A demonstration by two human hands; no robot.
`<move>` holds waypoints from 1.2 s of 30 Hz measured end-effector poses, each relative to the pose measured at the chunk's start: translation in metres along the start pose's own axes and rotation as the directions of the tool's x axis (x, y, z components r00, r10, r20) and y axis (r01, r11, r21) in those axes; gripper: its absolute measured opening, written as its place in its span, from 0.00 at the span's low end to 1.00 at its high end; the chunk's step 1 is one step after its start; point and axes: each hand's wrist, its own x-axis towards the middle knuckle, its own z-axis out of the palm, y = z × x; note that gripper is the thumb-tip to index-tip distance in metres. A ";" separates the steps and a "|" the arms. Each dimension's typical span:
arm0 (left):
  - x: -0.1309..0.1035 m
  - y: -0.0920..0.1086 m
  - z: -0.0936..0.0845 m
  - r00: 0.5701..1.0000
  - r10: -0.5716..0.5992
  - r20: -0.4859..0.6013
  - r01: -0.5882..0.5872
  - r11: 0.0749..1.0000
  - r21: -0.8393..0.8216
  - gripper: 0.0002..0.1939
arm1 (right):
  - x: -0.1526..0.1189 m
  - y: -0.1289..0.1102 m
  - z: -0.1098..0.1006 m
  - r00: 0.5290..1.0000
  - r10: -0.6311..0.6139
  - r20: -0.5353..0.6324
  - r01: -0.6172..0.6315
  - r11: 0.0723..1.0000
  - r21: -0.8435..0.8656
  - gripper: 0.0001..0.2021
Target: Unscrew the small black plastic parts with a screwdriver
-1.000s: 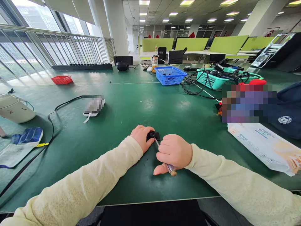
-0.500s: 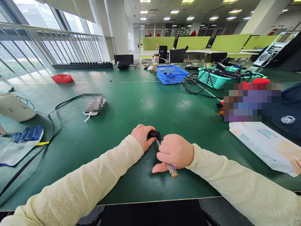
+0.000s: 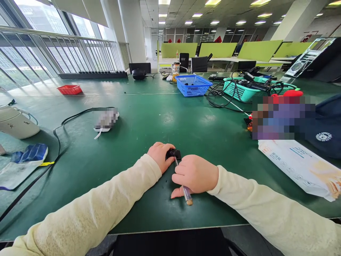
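Near the middle of the green table (image 3: 149, 117), a small black part (image 3: 174, 153) lies under the fingers of my left hand (image 3: 161, 156), which grips it from its left side. My right hand (image 3: 195, 174) is wrapped round a screwdriver (image 3: 187, 195) with a clear purplish handle and a tan end cap. The handle's end points toward me, below the fist. Its thin shaft runs up to the near edge of the black part, by my left thumb; the tip's exact contact is too small to make out.
A blue basket (image 3: 194, 85), a teal basket (image 3: 241, 91) with cables and a red tray (image 3: 70, 90) stand farther back. At right lies a white packet (image 3: 295, 167) beside dark cloth (image 3: 329, 124). At left are a glove (image 3: 25, 165), a black cable (image 3: 59, 142) and a pale container (image 3: 17, 122).
The screwdriver's handle end has swung left and slightly nearer to me as my right hand turned. My left hand stays on the black part. The whole view has shifted slightly.
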 end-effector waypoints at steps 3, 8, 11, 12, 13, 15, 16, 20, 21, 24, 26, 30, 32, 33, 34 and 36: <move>0.000 -0.001 0.001 1.000 0.002 -0.009 -0.002 1.000 0.004 0.17 | 0.001 -0.002 -0.001 1.000 -0.002 0.014 0.001 1.000 0.024 0.31; 0.000 0.002 -0.003 1.000 -0.016 0.022 0.016 1.000 0.007 0.17 | 0.006 -0.004 -0.005 0.998 0.042 -0.036 -0.041 0.999 0.024 0.31; 0.001 0.005 -0.007 0.999 -0.033 0.043 0.032 0.999 0.007 0.17 | 0.006 -0.001 -0.009 0.987 0.122 -0.105 -0.120 0.993 0.023 0.26; 0.001 0.005 -0.007 0.998 -0.035 0.046 0.035 0.999 0.008 0.17 | 0.005 0.002 -0.010 0.976 0.168 -0.136 -0.163 0.985 0.049 0.24; 0.001 0.005 -0.007 0.998 -0.032 0.048 0.032 0.999 0.009 0.17 | 0.004 0.005 -0.011 0.958 0.232 -0.171 -0.217 0.971 0.103 0.23; 0.001 0.003 -0.006 0.999 -0.023 0.042 0.023 1.000 0.011 0.16 | 0.000 0.011 -0.013 0.897 0.386 -0.217 -0.323 0.905 0.275 0.22; 0.002 0.002 -0.004 0.999 -0.017 0.034 0.017 1.000 0.013 0.16 | -0.002 0.014 -0.014 0.854 0.468 -0.226 -0.367 0.851 0.376 0.23; 0.003 -0.004 0.003 1.000 -0.006 -0.010 0.006 1.000 0.020 0.16 | -0.011 0.024 -0.013 0.573 0.799 -0.183 -0.489 0.512 0.707 0.29; 0.003 -0.005 0.004 1.000 -0.004 -0.015 0.005 1.000 0.020 0.16 | -0.012 0.026 -0.013 0.483 0.858 -0.176 -0.488 0.431 0.759 0.30; 0.003 -0.006 0.006 1.000 -0.014 -0.018 0.014 1.000 0.012 0.16 | -0.013 0.032 -0.009 0.288 0.947 -0.139 -0.448 0.261 0.855 0.30; 0.002 -0.005 0.005 1.000 -0.022 -0.010 0.022 1.000 0.003 0.16 | -0.012 0.036 -0.007 0.242 0.967 -0.085 -0.431 0.186 0.883 0.30; 0.003 -0.004 0.003 1.000 -0.024 -0.005 0.024 1.000 -0.001 0.17 | -0.010 0.040 -0.001 0.221 0.975 0.013 -0.444 0.089 0.891 0.31; 0.003 -0.004 0.003 1.000 -0.028 -0.004 0.028 1.000 0.001 0.17 | -0.010 0.040 0.001 0.222 0.975 0.031 -0.461 0.077 0.884 0.31; 0.003 -0.003 0.003 1.000 -0.028 -0.002 0.028 1.000 0.002 0.17 | -0.010 0.040 0.002 0.226 0.973 0.038 -0.469 0.075 0.880 0.31; 0.003 -0.003 0.003 1.000 -0.029 -0.001 0.029 1.000 0.003 0.17 | -0.010 0.040 0.003 0.231 0.972 0.044 -0.474 0.074 0.877 0.30; 0.003 -0.003 0.003 1.000 -0.028 -0.002 0.028 1.000 0.002 0.17 | -0.010 0.041 0.004 0.235 0.971 0.053 -0.471 0.066 0.880 0.30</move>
